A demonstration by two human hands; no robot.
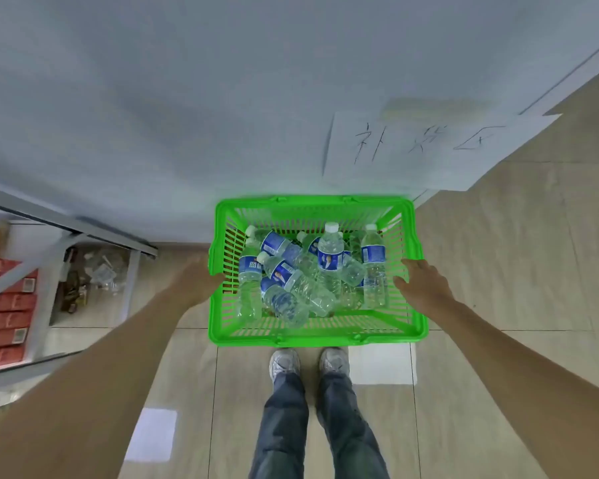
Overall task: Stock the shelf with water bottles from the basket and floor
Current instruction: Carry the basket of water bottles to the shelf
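A green plastic basket (317, 335) sits low in front of my feet, close to the pale wall. Several clear water bottles with blue labels (293, 276) lie piled inside it, and two stand upright at its right side (373, 267). My right hand (424, 286) holds the basket's right rim, with the thumb inside and the fingers over the edge. My left hand (196, 280) is blurred at the basket's left rim, and its fingers cannot be made out.
A metal shelf unit (42, 271) stands at the left with red cartons (4, 312) and clutter on its lower levels. A paper sign with handwriting (426, 146) hangs on the wall. Beige floor tiles (516, 271) stretch to the right. My shoes (308, 363) are just behind the basket.
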